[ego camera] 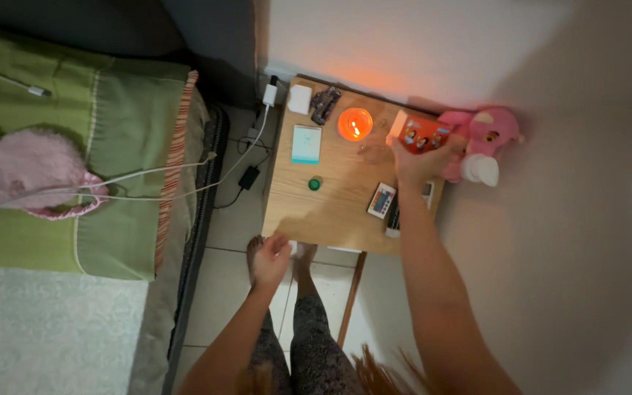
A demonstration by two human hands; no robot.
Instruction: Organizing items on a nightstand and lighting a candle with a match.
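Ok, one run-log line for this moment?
right hand: grips small red printed box over wooden bedside table | left hand: empty, open, off table's near edge | lit orange candle beside box

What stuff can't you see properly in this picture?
- Head view: the right hand covers part of the red box and the grey remote.
- The pink plush toy is partly behind that box.
- The dark object near the candle is too small to identify.
- Buttons on the small remote are blurred.
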